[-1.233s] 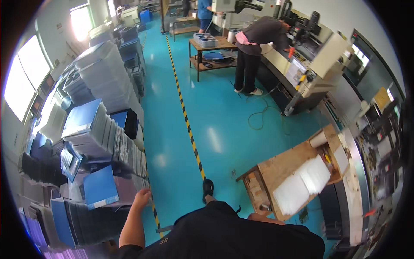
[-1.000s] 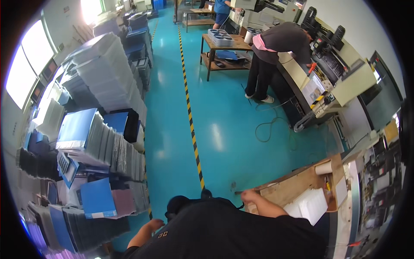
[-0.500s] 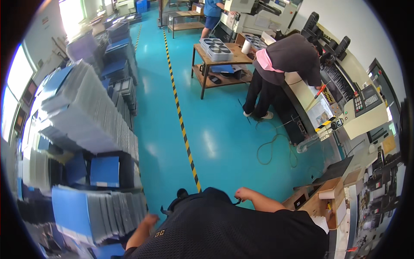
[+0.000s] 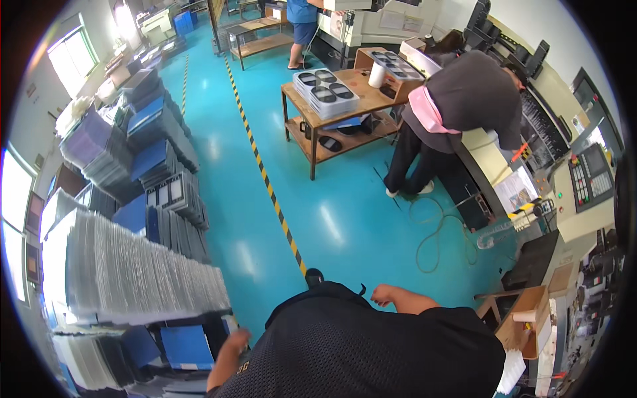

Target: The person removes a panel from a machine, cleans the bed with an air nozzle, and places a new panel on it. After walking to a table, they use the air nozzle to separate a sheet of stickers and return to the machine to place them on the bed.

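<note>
My left hand hangs low at my left side, close to tall stacks of thin trays. Motion smears its fingers, so their pose is unclear. My right hand is beside my waist with its fingers curled in, and nothing shows in it. A short black strap end sticks out from my dark clothing just left of that hand, apart from it. One black shoe shows ahead of me, at the striped floor line.
A yellow-black line runs along the blue floor. Right of it stand a wooden table with stacked trays, a co-worker bent over a machine, and a looped hose on the floor. Another person stands farther off.
The table, the bent co-worker and the tray stacks have come nearer as I move forward. My right hand now sits apart from the strap end; my left hand stays low, still blurred.
</note>
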A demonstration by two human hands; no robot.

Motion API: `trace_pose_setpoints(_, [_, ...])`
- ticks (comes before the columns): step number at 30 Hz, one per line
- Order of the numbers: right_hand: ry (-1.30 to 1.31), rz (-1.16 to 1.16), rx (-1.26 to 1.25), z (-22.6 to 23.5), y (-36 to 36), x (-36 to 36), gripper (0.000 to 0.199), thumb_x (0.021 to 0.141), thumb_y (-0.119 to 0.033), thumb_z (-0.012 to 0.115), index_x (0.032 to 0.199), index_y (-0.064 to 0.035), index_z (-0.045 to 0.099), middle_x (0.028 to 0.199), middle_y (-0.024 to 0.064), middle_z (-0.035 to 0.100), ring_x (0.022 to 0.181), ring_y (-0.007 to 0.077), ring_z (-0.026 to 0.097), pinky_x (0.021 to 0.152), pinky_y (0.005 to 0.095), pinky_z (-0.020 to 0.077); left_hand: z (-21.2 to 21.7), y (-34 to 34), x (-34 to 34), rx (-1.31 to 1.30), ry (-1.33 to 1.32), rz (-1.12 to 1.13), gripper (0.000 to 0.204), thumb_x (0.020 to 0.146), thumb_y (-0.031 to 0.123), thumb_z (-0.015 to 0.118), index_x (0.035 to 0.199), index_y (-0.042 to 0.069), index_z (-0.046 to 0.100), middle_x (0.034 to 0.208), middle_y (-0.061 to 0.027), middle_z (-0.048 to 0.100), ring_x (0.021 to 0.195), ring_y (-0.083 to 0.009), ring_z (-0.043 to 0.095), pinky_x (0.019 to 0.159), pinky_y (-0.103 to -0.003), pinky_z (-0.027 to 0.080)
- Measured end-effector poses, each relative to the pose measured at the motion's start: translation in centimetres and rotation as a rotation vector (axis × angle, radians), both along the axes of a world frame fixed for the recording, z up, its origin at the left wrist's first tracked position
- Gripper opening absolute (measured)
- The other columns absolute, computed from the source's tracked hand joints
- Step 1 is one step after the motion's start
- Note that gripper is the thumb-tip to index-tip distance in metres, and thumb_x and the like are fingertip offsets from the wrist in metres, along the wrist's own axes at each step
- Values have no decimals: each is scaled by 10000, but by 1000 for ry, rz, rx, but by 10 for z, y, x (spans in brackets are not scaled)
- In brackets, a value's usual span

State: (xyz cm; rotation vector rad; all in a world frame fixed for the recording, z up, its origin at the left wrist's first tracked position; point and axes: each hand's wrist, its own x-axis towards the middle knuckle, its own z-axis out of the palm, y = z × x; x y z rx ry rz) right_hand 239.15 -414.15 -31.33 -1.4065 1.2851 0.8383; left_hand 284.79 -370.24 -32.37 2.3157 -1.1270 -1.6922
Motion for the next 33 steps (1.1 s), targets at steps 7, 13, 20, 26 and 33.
trace_pose_setpoints(7, [-138, 165, -125, 18, -222, 221, 199, 877, -240, 610, 893, -55, 680, 775, 75, 678, 671, 192, 661, 553, 374, 564, 18, -100, 66, -108, 177, 159, 458, 895, 343, 575, 1263, 73, 621, 1083, -110, 691, 940, -253, 660, 818, -391, 526])
trace_pose_setpoints(13, [-206, 111, -161, 17, -300, 389, 176, 866, -212, 608, 936, -67, 682, 798, 63, 680, 670, 180, 656, 560, 372, 568, 11, -208, 231, -127, 203, 265, 474, 887, 348, 597, 1273, 74, 615, 1080, -107, 697, 924, -247, 669, 812, -378, 533])
trace_pose_setpoints(20, [-223, 275, -108, 27, -350, 525, 181, 796, -223, 587, 787, -90, 709, 662, 64, 659, 596, 185, 637, 529, 381, 507, -26, -323, 451, -69, 51, 321, 486, 870, 346, 631, 1268, 68, 622, 1061, -98, 706, 890, -232, 677, 774, -355, 540])
trace_pose_setpoints(26, [-137, -27, -37, -20, -421, 560, 209, 837, -198, 568, 947, -105, 719, 816, 87, 691, 700, 214, 667, 589, 404, 558, 35, -513, 616, -252, 53, 845, 364, 877, 155, 637, 1212, 15, 628, 824, -42, 658, 628, -141, 593, 504, -286, 448])
trace_pose_setpoints(33, [-5, -16, 144, -23, -584, 662, 210, 860, -192, 588, 1018, -129, 710, 863, 47, 683, 747, 195, 658, 618, 397, 563, -27, -594, 674, -261, -496, -552, 165, 818, 179, 599, 907, 58, 668, 879, -147, 677, 847, -320, 668, 697, -434, 530])
